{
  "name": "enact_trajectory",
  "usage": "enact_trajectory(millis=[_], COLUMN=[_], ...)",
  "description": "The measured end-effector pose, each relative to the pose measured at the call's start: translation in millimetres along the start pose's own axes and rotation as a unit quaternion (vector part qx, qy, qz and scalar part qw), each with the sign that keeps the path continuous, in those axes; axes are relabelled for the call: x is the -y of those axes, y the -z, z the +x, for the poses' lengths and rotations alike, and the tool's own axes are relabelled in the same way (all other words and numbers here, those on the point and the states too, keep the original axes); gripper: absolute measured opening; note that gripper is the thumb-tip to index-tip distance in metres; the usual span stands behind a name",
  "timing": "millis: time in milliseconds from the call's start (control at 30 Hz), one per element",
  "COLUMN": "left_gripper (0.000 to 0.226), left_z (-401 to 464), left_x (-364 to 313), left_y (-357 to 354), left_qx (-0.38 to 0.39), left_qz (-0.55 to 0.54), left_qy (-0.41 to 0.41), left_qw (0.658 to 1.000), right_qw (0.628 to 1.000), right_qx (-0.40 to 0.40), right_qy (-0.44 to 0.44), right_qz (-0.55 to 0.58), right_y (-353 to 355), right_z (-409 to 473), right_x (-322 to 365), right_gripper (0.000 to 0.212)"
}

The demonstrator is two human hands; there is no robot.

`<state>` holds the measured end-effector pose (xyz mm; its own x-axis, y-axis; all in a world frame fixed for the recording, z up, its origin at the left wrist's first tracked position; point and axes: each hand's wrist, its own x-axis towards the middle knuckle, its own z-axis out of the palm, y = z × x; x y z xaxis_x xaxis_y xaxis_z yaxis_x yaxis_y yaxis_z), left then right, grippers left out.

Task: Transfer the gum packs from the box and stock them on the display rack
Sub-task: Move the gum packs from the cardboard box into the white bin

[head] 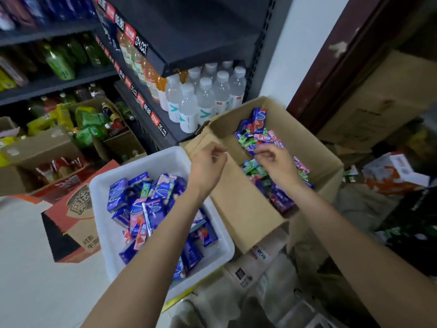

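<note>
Two hands: both reached over the cardboard box (248, 209), likely to gather stock.
Right hand (274, 162): fingers curled down among the gum packs (257, 138); whether it gripped one, I cannot tell.
Left hand (208, 162): loosely curled, empty.
White bin (101, 209): beside the box, already held packs.

Both forearms extended forward; left hand (208, 159) fingers loosely curled; right hand (275, 159) fingers curled, possibly pinching.

"04.00" on shelf price tag (141, 47)
</note>
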<state>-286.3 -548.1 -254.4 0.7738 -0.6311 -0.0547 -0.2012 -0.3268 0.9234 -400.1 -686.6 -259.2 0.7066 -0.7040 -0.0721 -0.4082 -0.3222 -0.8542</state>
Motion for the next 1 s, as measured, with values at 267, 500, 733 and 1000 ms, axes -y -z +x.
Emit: enact_trajectory(millis=[267,500,733,1000], left_gripper=[0.03,0.052,0.055,0.037], left_z=[86.0,160.9,220.4,218.0], left_x=[-22.2,10.6,42.3,59.5], left_y=[-124.9,-175.3,-195.3,-210.5], left_qx=[0.092,0.064,-0.009,-0.057], left_qz=[0.12,0.161,0.03,0.147], left_qy=[0.083,0.185,0.2,0.168], left_qw=[0.985,0.967,0.979,0.973], right_qw=[0.994,0.989,0.987,0.982], right_qx=[0.016,0.114,0.126,0.113], right_qy=[-0.111,-0.096,-0.103,-0.099], right_qz=[0.008,0.004,0.006,-0.113], right_y=[59.5,61.4,16.5,1.1], right_z=[91.5,170.0,237.4,236.7], right_x=[-80.1,-113.6,-134.3,-148.7], right_gripper=[0.017,0.054,0.066,0.058])
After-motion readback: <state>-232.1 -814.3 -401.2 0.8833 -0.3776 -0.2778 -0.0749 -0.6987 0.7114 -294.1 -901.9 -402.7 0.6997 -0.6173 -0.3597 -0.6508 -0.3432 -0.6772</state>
